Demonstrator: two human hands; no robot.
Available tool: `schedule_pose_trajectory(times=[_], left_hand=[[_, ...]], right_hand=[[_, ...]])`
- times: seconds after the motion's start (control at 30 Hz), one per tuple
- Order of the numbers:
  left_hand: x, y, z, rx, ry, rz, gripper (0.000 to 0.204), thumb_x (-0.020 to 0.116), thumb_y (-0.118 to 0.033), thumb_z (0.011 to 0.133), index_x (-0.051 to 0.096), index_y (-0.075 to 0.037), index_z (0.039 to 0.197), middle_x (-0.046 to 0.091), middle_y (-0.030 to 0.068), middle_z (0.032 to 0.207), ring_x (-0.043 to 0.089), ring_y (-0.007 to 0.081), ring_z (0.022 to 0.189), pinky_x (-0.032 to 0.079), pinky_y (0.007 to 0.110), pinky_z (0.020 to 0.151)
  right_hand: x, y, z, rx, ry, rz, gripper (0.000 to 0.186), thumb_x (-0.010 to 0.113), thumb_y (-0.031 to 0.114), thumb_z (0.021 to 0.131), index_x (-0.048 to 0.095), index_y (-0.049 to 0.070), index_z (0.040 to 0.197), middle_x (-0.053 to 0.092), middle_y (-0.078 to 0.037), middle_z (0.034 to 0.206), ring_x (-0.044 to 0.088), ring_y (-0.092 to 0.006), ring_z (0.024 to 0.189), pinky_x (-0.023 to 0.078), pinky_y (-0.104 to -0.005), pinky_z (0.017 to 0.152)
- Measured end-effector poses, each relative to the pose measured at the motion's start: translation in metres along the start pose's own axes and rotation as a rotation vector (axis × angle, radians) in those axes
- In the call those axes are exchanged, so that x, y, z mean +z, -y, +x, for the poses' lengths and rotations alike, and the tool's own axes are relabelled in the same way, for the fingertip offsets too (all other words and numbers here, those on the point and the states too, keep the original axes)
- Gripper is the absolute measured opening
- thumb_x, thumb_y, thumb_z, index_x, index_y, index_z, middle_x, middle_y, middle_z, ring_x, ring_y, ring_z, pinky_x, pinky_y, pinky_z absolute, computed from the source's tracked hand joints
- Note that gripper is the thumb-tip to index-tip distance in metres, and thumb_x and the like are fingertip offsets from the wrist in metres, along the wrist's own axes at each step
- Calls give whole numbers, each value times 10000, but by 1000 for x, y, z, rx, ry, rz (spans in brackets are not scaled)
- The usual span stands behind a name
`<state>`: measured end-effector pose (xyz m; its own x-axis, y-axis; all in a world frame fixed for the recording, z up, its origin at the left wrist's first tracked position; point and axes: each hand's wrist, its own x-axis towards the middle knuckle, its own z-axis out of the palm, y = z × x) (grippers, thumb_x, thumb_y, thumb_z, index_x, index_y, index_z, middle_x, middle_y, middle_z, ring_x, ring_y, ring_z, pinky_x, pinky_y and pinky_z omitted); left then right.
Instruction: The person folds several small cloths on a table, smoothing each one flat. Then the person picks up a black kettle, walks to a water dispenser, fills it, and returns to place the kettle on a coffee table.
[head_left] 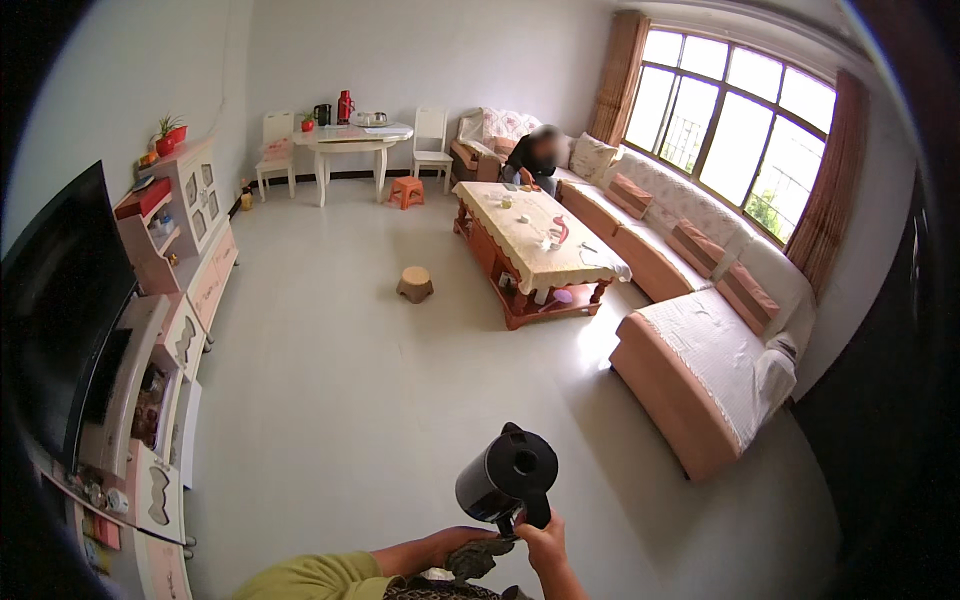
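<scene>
A black electric kettle point(508, 474) with a closed lid is in front of me, slightly tilted, its spout pointing away. My right hand point(543, 540) is closed round the lower end of its handle. Just below the kettle, my left hand point(455, 541) holds a crumpled dark grey cloth point(477, 559) that hangs from the fingers. The cloth is close under the handle; whether it touches the kettle I cannot tell. Part of my left fingers is hidden behind the cloth and kettle.
A small round stool point(415, 284) stands on the floor ahead. To the right are a cloth-covered coffee table point(545, 235) and an L-shaped sofa point(660, 390), where a person point(535, 160) sits. A television cabinet point(180, 330) lines the left; a white table point(345, 138) stands at the back.
</scene>
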<state>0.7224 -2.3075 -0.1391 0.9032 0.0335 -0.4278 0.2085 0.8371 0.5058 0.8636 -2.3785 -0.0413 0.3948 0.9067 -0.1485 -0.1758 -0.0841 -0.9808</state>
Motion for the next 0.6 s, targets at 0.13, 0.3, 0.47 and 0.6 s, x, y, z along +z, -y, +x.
schedule_pose_trajectory(times=[0.13,0.3,0.47,0.6], left_hand=[[-3,-103,11,64,-179,-50,285,453,-245,864,521,-39,1049,583,32,770,542,146,579,450,269,547],[-103,-210,42,165,197,-532,226,415,-191,868,524,-13,953,566,46,708,542,158,567,469,284,558],[-201,-339,80,332,-87,-437,206,401,-174,873,526,-28,949,573,59,728,565,147,603,483,290,545],[-238,-432,106,343,-138,-429,200,418,-172,865,530,-20,930,580,61,759,575,152,644,487,291,557]], right_hand=[[-15,2,119,10,-72,73,194,547,12,515,517,1,706,509,-47,647,477,-129,597,370,-251,554],[-8,24,253,-39,-147,84,212,525,-12,494,517,0,706,509,-48,634,481,-140,575,373,-247,557],[-10,43,393,-82,-260,129,232,521,-12,487,515,-5,719,499,-54,617,480,-137,566,374,-247,539],[-11,59,492,-79,-272,81,181,532,-21,539,514,4,717,490,-18,642,466,-107,573,363,-236,560]])
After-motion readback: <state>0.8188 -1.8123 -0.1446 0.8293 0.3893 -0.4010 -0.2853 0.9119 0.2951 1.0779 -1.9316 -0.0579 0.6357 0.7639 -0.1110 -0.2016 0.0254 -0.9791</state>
